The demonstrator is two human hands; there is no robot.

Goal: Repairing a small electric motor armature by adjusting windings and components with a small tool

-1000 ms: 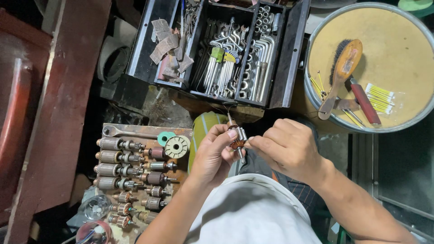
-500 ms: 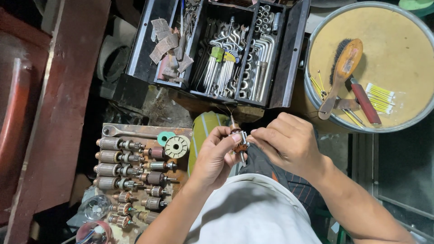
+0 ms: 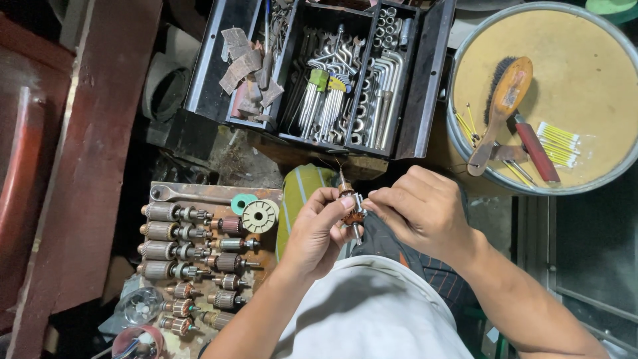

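Note:
My left hand (image 3: 318, 229) holds a small motor armature (image 3: 352, 207) with copper windings, its shaft pointing up and down, above my lap. My right hand (image 3: 419, 209) pinches the same armature from the right with fingertips on its windings. Thin wire ends stick up from its top. Both hands are close together over my knee in dark striped cloth.
A tray (image 3: 199, 194) at the left holds several armatures (image 3: 174, 233) in rows, a round spool (image 3: 260, 216) and a green ring. An open black toolbox (image 3: 319, 73) of wrenches and hex keys lies ahead. A round pan (image 3: 571, 40) holds a brush (image 3: 500, 110) and cotton swabs.
The hands have stayed in place; my fingers have shifted slightly on the armature, which has turned a little between them.

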